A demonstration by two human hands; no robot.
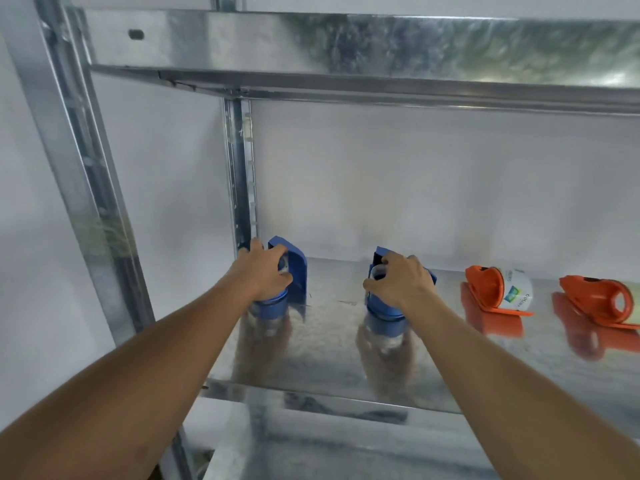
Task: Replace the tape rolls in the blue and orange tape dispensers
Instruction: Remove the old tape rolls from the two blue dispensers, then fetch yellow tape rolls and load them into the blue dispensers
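Shelf [329, 348]: two blue dispensers, two orange dispensers.
Left hand [265, 271] clamped on left blue dispenser [294, 271].
Right hand [398, 282] clamped on right blue dispenser [384, 313].
First orange dispenser [485, 289] at right: roll label [516, 289] unreadable.
Second orange dispenser [595, 299] far right.

Single head-worn wide-angle view, aimed forward and slightly down into a metal shelf [332, 344] bay. Shelf surface is seen close, at arm's reach; the upper shelf [346, 43] is seen from just below. Edges are bent by lens distortion. No second view.

Each hand, left hand [266, 271] and right hand [398, 284], grips a blue dispenser [294, 271].
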